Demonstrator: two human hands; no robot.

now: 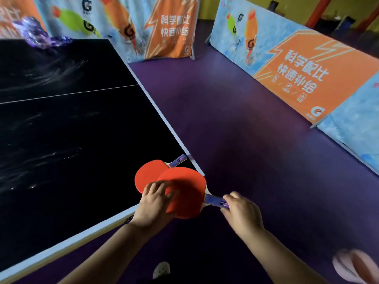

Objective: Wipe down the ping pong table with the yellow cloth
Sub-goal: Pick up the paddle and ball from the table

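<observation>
The black ping pong table [71,124] fills the left of the view, with faint wet streaks on its top. Two red paddles overlap at its near right corner. My right hand [240,212] grips the purple handle of the upper paddle [184,191], which hangs partly over the table's edge. My left hand [153,203] holds that paddle's blade, fingers curled on its red face. The lower paddle [145,175] lies on the table, handle pointing to the far right. No yellow cloth is in view.
A crumpled purple thing [39,36] lies at the table's far edge. Printed barrier panels [297,74] stand along the back and right. Purple floor [235,130] spreads to the right of the table. A white shoe [162,270] shows below.
</observation>
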